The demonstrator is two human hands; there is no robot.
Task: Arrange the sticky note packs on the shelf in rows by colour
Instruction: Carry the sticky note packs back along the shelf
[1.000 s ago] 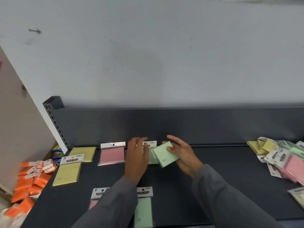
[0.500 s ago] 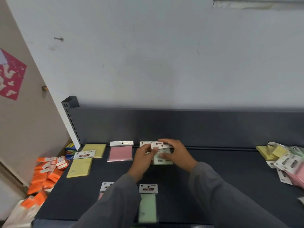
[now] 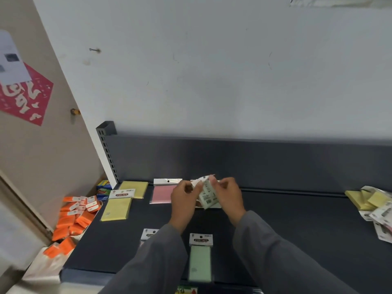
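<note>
Both hands hold a green sticky note pack [image 3: 207, 194] lifted a little above the dark shelf [image 3: 286, 225], its printed back side towards me. My left hand [image 3: 184, 200] pinches its left top corner and my right hand [image 3: 229, 195] grips its right edge. Two yellow packs [image 3: 117, 205] [image 3: 135, 187] lie at the far left, a pink pack [image 3: 162, 193] beside them. Near the front edge lies another green pack [image 3: 200, 257] and a pack [image 3: 149, 233] mostly hidden by my left sleeve.
A loose heap of yellow, pink and green packs [image 3: 373, 206] sits at the shelf's right end. Orange packets [image 3: 74, 217] lie piled below the shelf's left end. A slotted upright [image 3: 108, 158] and dark back panel [image 3: 254, 162] close off the rear.
The green pack went from my right hand alone to both hands, turned printed side up and lifted at the back middle. The camera tilted and shifted left.
</note>
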